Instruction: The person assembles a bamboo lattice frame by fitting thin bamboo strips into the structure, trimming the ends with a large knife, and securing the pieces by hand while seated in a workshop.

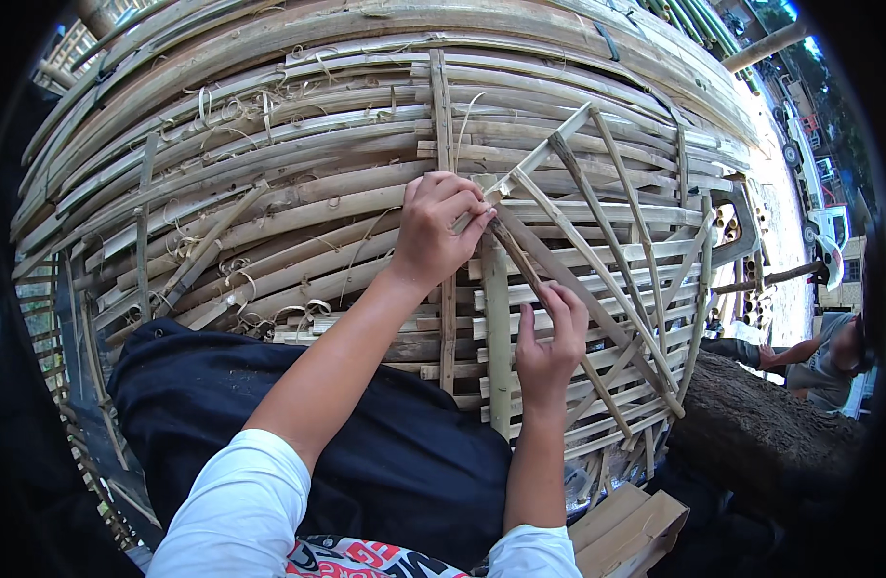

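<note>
Bamboo lattice frame [597, 279], a flat fan of pale split-bamboo strips crossed by horizontal slats, lies on the large bed of curved grey-brown bamboo slats [269, 193] that fills the far and left part of the view. The frame sits right of centre, just beyond the person's dark-clad lap [269, 414].

Several diagonal strips converge at an apex on the frame's left side. From there the long axes run down and to the right, toward the near right edge of the frame.

Left hand [441, 226] sits on that apex. Its grip is closed, fingers curled tight around the bundled strip ends, thumb side facing right.

Right hand [549, 337] lies nearer and to the right, on a dark diagonal bamboo strip [558, 289]. Its fingers are extended and only loosely bent, touching the strip; whether they pinch it cannot be told.

Both hands rest on the same diagonal line, the left hand at its far upper end. The right hand is the nearer one to the frame's free lower span.

A flat brown cardboard piece [628, 528] lies near right. Another person [828, 356] crouches at the far right edge.
</note>
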Available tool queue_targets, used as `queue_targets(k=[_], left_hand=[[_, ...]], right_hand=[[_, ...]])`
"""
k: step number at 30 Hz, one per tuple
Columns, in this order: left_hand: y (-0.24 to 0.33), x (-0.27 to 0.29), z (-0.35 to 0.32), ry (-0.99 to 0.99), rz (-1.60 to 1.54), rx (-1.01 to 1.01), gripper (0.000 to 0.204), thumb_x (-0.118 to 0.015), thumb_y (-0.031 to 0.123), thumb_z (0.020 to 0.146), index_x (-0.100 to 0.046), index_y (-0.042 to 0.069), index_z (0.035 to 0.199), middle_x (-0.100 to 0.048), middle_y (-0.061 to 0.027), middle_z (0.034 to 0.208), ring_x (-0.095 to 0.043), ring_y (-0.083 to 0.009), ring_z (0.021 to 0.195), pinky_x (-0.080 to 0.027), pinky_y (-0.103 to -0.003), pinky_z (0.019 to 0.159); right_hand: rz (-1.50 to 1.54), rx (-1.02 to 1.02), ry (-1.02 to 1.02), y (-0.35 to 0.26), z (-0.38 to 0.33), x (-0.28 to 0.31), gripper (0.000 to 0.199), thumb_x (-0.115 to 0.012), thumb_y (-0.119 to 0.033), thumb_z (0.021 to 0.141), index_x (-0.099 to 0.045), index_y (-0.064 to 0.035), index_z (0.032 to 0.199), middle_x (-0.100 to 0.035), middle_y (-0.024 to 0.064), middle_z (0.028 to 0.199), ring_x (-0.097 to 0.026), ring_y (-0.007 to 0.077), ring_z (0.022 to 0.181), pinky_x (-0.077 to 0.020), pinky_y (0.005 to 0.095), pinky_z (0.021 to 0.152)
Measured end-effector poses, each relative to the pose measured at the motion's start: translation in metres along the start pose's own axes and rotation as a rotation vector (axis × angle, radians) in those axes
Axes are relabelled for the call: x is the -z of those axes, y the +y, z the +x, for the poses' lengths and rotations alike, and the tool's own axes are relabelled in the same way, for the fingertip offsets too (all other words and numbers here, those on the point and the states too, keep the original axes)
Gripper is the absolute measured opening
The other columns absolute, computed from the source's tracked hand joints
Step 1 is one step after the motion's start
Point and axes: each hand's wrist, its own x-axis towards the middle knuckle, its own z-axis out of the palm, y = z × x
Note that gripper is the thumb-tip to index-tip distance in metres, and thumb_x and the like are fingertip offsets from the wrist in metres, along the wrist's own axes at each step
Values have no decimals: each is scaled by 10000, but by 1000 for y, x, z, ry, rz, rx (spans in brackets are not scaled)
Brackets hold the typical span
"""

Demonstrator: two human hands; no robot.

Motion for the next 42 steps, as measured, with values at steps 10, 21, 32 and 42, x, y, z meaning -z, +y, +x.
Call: queue_targets(k=[10, 21, 32, 42], left_hand=[[-5, -4, -4, -19, -60, -19, 137, -759, 74, 768, -625, 66, 741, -657, -26, 873, -598, -245, 895, -436, -366, 833], [-8, -3, 0, -33, -129, 55, 133, -763, 140, 776, -644, 98, 735, -648, 7, 885, -609, -205, 894, -409, -386, 860], [-37, 8, 15, -152, -233, -67, 145, -799, 122, 744, -655, 110, 739, -667, 6, 964, -595, -224, 1017, -387, -391, 931], [-33, -4, 12, -185, -256, -83, 200, -805, 72, 734, -607, 79, 706, -705, -31, 1052, -601, -253, 1089, -421, -390, 946]], right_hand=[[-66, -1260, -246, -105, -358, 190, 400, -555, 26, 784, -481, -37, 1172, -567, 86, 893, -540, 190, 779, -460, 323, 736], [99, -1337, -39, -120, -449, 154, 430, -608, -157, 864, -443, 37, 1211, -545, 136, 991, -549, 253, 899, -451, 356, 810], [-113, -871, 85, -62, -353, 164, 444, -625, -168, 901, -428, 73, 1217, -504, 178, 1094, -545, 259, 961, -444, 347, 847], [209, -398, -203, -19, -62, 21, 522, -619, -23, 900, -395, 2, 1371, -642, 214, 1084, -679, 262, 863, -530, 329, 759]])
